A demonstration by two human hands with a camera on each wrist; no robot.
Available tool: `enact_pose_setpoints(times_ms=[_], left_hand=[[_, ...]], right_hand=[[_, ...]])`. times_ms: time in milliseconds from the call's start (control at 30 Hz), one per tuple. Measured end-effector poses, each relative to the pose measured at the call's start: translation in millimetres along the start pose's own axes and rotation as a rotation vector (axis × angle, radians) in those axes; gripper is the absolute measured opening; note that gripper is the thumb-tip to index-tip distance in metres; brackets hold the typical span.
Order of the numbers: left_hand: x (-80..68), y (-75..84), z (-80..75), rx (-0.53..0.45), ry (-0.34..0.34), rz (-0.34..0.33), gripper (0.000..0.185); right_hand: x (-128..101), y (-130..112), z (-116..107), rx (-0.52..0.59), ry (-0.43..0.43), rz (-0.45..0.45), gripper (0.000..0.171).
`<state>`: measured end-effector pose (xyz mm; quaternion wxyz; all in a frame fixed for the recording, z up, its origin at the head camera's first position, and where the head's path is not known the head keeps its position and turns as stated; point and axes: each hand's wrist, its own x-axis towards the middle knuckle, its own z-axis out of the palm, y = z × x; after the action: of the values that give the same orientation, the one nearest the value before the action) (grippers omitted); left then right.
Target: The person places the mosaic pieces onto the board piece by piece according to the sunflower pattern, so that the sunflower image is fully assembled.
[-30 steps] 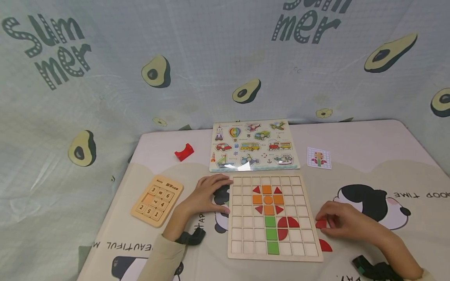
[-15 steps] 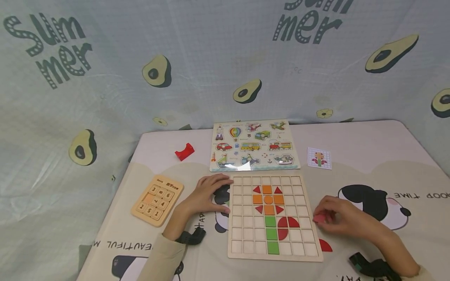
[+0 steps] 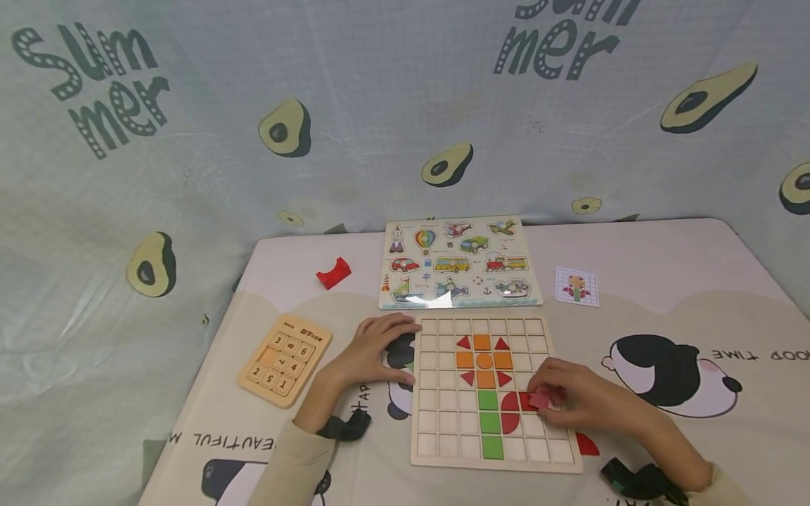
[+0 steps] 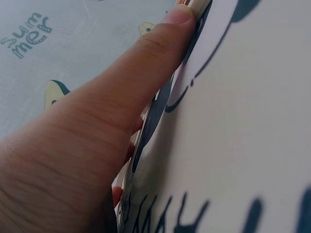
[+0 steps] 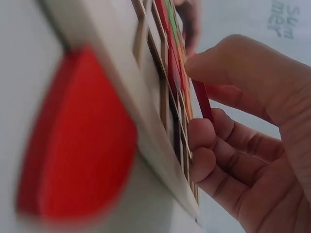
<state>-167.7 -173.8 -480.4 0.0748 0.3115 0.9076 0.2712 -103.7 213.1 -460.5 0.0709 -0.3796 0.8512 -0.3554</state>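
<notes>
We see the right hand [image 3: 579, 400] lying over the near right part of a wooden grid board [image 3: 436, 450], its fingers curled and pinching a small red piece [image 3: 540, 400] between thumb and fingertips. In the right wrist view the same red piece [image 5: 201, 99] stands on edge, thin and flat, just above the board's cells, with the thumb over it and the curled fingers [image 5: 209, 150] below. The left hand [image 3: 378, 348] rests flat at the board's left edge, fingers straight and relaxed, holding nothing; in the left wrist view its thumb [image 4: 146, 68] lies along the board's edge.

On the board, orange squares and an orange circle with small red triangles [image 3: 484, 360] form a flower head, a column of green squares [image 3: 489, 422] forms a stem, and red quarter-round pieces [image 3: 510, 411] sit right of the stem, just beside the held piece. A loose red quarter-round piece [image 3: 586, 445] lies on the tabletop [image 3: 664, 267] just off the board's near right side, partly hidden by the right forearm.

Farther away lies a vehicle picture puzzle [image 3: 458, 263], with a small pattern card [image 3: 576, 286] to its right and a red curved block [image 3: 332, 273] to its left. A yellow number slide puzzle [image 3: 285, 360] sits to the left of the left hand.
</notes>
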Motion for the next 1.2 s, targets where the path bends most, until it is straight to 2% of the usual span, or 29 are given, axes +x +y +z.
enact_pose_setpoints(times_ms=[333, 567, 700, 867, 1100, 1200], left_hand=[[-0.1, -0.4, 1.1, 0.0, 0.004, 0.009, 0.084], [0.2, -2.1, 1.7, 0.007, 0.003, 0.009, 0.084], [-0.1, -2.3, 1.8, 0.003, 0.003, 0.01, 0.085], [-0.3, -0.7, 0.8, 0.013, 0.009, 0.024, 0.085], [0.4, 2.3, 0.1, 0.01, 0.016, 0.026, 0.083], [0.1, 2.1, 0.2, 0.014, 0.014, 0.019, 0.083]], right_hand=[[18, -20, 13, 0.021, -0.087, 0.043, 0.021], [24, -25, 21, 0.017, -0.085, -0.021, 0.018], [28, -30, 25, -0.012, -0.085, -0.028, 0.016], [35, -37, 33, -0.045, -0.044, -0.041, 0.015], [43, -46, 48, -0.03, 0.009, 0.035, 0.015], [48, -50, 53, -0.056, 0.05, 0.052, 0.017]])
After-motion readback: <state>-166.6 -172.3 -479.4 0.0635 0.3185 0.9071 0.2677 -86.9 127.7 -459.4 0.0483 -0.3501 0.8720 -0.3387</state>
